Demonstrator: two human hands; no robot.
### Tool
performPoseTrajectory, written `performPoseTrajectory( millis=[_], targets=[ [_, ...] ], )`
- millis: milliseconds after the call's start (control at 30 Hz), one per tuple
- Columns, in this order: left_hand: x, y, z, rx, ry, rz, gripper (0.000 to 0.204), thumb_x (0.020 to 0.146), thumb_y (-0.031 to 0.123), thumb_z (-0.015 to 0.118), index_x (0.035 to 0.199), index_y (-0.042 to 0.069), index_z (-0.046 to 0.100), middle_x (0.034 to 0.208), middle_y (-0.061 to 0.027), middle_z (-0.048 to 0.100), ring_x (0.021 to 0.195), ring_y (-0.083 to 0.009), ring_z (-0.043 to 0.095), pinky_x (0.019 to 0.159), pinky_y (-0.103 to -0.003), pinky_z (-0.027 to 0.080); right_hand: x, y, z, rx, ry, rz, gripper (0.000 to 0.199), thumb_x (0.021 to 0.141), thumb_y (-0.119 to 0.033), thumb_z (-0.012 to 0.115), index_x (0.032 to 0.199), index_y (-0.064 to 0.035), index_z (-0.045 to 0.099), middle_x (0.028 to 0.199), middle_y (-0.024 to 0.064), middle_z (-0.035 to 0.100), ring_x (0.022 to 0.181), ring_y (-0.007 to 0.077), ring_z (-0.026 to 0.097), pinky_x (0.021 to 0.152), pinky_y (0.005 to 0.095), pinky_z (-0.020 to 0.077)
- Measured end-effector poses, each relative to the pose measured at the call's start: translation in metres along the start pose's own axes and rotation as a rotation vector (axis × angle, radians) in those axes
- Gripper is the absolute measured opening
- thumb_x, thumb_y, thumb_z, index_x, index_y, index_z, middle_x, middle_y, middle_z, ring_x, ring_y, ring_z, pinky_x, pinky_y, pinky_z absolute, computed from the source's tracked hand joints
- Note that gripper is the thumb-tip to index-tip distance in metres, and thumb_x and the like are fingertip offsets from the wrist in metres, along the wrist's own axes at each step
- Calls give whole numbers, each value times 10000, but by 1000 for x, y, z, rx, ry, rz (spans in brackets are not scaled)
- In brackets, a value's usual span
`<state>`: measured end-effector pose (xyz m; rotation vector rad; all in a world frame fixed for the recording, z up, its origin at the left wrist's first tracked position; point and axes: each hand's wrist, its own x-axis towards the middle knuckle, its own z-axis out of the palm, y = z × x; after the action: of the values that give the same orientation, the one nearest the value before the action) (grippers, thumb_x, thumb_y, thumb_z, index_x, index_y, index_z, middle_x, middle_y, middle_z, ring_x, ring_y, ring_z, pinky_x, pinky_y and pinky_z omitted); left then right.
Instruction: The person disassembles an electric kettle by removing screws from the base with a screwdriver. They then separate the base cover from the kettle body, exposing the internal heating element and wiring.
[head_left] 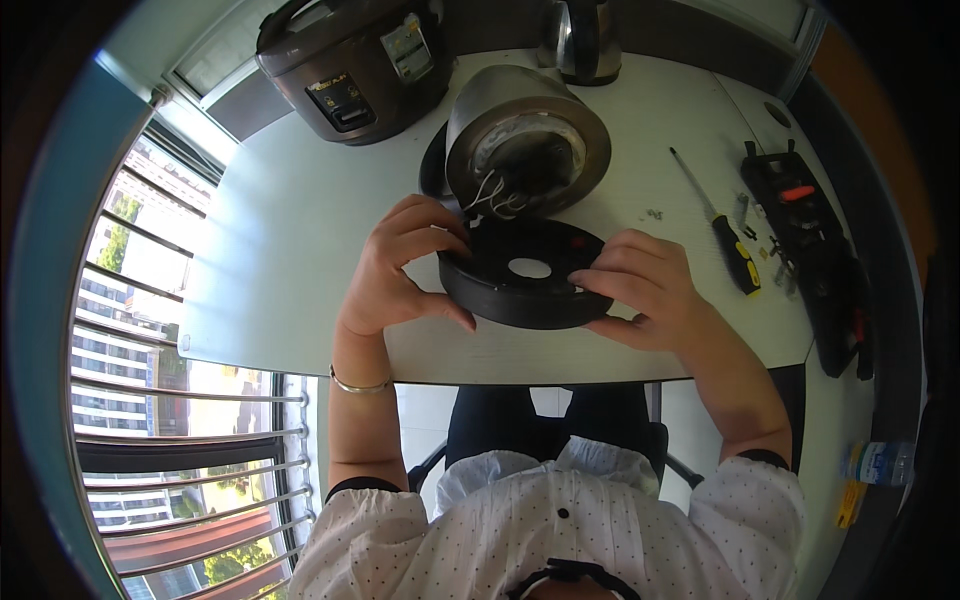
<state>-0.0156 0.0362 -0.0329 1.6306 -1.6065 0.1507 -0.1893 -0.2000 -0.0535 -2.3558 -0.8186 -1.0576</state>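
The black round base [522, 303] sits between left hand [402, 262] and right hand [647, 283], both gripping it

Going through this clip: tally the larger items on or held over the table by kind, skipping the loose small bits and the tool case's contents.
Rice cooker: 1
Kettles: 2 (one on its side, one upright at the back)
Round black part: 1
Screwdriver: 1
Tool case: 1
Total: 6

Scrwdrvr [732, 250] R of base [520, 303]
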Motion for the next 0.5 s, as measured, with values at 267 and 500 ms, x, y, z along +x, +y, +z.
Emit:
performPoseTrajectory(
  millis=[267, 500],
  targets=[
    [-8, -6, 1, -274, 80, -145, 637, 661, 636, 707, 774, 11, 682, 777, -75, 655, 771, -216, 598, 676, -321, 462, -1, -2, 4, 68, -119, -2, 477, 511, -207, 806, 955, -101, 668, 854, 27, 597, 797, 235, 592, 597, 323, 504],
    [-12, -13, 10, -59, 303, -289, 156, 799, 167, 734, 776, 14, 709, 666, -62, 638, 583, -140, 556, 520, -249, 401, 3, -9, 6, 66, -303, 32, 464, 521, -220, 819, 939, -91, 664, 875, 22, 598, 858, 227, 585, 625, 321, 507]
  ],
)
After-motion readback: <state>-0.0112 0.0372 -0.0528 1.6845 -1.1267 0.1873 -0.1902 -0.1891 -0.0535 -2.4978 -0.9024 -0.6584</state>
